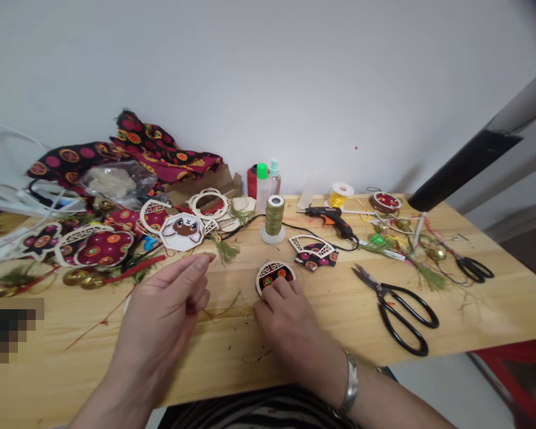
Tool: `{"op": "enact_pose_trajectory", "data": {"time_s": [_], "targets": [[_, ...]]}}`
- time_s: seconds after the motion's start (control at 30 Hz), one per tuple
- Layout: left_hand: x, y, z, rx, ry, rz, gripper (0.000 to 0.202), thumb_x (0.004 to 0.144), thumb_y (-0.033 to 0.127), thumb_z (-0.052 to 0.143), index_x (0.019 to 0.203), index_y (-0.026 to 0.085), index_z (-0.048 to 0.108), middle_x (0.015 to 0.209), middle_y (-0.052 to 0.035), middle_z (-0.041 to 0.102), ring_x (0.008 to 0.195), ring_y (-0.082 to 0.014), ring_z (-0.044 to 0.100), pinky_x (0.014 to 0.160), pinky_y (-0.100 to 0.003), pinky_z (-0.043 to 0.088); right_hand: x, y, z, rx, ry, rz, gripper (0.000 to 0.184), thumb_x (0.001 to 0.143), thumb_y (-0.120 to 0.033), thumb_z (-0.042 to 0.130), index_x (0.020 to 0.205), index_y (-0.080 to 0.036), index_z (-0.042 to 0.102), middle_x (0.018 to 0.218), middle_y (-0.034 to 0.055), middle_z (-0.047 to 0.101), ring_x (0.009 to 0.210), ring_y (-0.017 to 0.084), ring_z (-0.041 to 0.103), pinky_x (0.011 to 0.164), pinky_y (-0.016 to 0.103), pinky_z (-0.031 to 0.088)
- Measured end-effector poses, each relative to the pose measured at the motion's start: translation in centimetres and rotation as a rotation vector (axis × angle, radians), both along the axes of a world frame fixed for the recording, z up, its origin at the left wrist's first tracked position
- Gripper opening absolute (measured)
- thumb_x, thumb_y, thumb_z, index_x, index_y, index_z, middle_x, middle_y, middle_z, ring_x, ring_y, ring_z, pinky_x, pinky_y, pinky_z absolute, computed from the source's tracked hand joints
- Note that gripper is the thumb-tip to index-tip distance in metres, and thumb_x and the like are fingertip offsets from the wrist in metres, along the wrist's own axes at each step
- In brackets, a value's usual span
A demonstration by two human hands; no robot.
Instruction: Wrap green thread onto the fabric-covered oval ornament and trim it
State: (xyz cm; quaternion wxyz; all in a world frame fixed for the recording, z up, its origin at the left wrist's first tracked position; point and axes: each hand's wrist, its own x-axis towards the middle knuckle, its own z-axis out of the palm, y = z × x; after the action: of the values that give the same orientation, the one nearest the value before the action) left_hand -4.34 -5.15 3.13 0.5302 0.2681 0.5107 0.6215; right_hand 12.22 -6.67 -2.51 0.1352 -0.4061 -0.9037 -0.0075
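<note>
My left hand (170, 304) is raised over the table, closed in a pinch with thumb against forefinger; whatever may be between the fingertips is too small to make out. Bent fingers of my right hand (290, 322) grip the lower edge of a round wooden-framed ornament (274, 273) with dark floral fabric, hiding part of it. A thin olive thread (226, 310) lies between the two hands. Just beyond the ornament are a fan-shaped fabric piece (315, 256) and a spool of olive thread (274, 217). To the right lie large black-handled scissors (384, 292).
A glue gun (330, 219), yellow cord spool (340, 195) and capped bottles (262, 185) stand toward the wall. At left are heaped floral cloth (161, 149), ornaments and a sheep-face piece (181, 231). Bells (435, 253), tassels and small scissors (473, 269) lie right.
</note>
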Motion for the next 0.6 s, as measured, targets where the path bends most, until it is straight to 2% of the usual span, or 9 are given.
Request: {"op": "enact_pose_trajectory", "data": {"time_s": [0.1, 0.2, 0.27, 0.37, 0.47, 0.53, 0.6], "targets": [[-0.4, 0.0, 0.4, 0.035, 0.034, 0.048, 0.012, 0.066, 0.020, 0.074, 0.073, 0.013, 0.067, 0.046, 0.0085, 0.032, 0.042, -0.0035, 0.024, 0.035, -0.016, 0.024, -0.7, -0.3, 0.3, 0.044, -0.064, 0.013, 0.012, 0.083, -0.013, 0.050, 0.077, -0.013, 0.060, 0.082, 0.0106, 0.055, 0.080, 0.025, 0.043, 0.067, 0.040, 0.038], [-0.7, 0.1, 0.4, 0.037, 0.048, 0.073, 0.012, 0.065, 0.020, 0.075, 0.069, 0.013, 0.066, 0.046, 0.0085, 0.030, 0.042, -0.0035, 0.023, 0.035, -0.016, 0.024, -0.7, -0.3, 0.1, 0.020, -0.030, 0.002, 0.012, 0.083, -0.011, 0.051, 0.076, -0.012, 0.060, 0.080, 0.0113, 0.055, 0.079, 0.025, 0.044, 0.066, 0.039, 0.039], [-0.8, 0.1, 0.2, 0.020, 0.038, 0.084, 0.014, 0.064, 0.021, 0.075, 0.070, 0.012, 0.067, 0.047, 0.0082, 0.032, 0.042, -0.0032, 0.024, 0.035, -0.015, 0.023, -0.4, 0.0, 0.0, -0.059, 0.118, -0.036, 0.012, 0.083, -0.009, 0.050, 0.076, -0.013, 0.060, 0.080, 0.0098, 0.057, 0.080, 0.022, 0.045, 0.070, 0.037, 0.040], [-0.7, 0.0, -0.5, -0.033, 0.027, 0.056, 0.017, 0.065, 0.024, 0.076, 0.075, 0.012, 0.069, 0.049, 0.0078, 0.034, 0.043, -0.0031, 0.025, 0.036, -0.014, 0.024, 0.5, 0.7, 0.4, -0.268, 0.512, -0.170, 0.012, 0.082, -0.008, 0.053, 0.076, -0.015, 0.061, 0.078, 0.0050, 0.059, 0.081, 0.018, 0.049, 0.074, 0.031, 0.041], [-0.4, -0.1, -0.9, -0.095, -0.002, 0.011, 0.018, 0.064, 0.026, 0.076, 0.076, 0.014, 0.069, 0.051, 0.0063, 0.040, 0.045, -0.0036, 0.030, 0.036, -0.014, 0.025, 1.5, 1.4, 1.3, -0.471, 0.798, -0.327, 0.010, 0.081, -0.012, 0.057, 0.073, -0.016, 0.062, 0.073, 0.0014, 0.060, 0.075, 0.014, 0.052, 0.069, 0.026, 0.042], [-0.2, 0.0, -1.0, -0.109, 0.007, -0.003, 0.019, 0.063, 0.027, 0.076, 0.075, 0.014, 0.070, 0.057, 0.0036, 0.049, 0.046, -0.0034, 0.031, 0.036, -0.013, 0.024, 1.9, 1.6, 1.8, -0.497, 0.829, -0.354, 0.011, 0.082, -0.013, 0.057, 0.072, -0.016, 0.062, 0.072, 0.0009, 0.060, 0.073, 0.014, 0.052, 0.068, 0.026, 0.042], [0.0, 0.1, -0.8, -0.103, 0.038, 0.006, 0.020, 0.063, 0.029, 0.076, 0.075, 0.013, 0.070, 0.063, 0.0016, 0.055, 0.046, -0.0026, 0.030, 0.035, -0.013, 0.024, 1.8, 1.4, 1.9, -0.422, 0.732, -0.297, 0.010, 0.082, -0.013, 0.057, 0.074, -0.017, 0.062, 0.076, 0.0019, 0.061, 0.078, 0.015, 0.052, 0.074, 0.028, 0.041]]}}
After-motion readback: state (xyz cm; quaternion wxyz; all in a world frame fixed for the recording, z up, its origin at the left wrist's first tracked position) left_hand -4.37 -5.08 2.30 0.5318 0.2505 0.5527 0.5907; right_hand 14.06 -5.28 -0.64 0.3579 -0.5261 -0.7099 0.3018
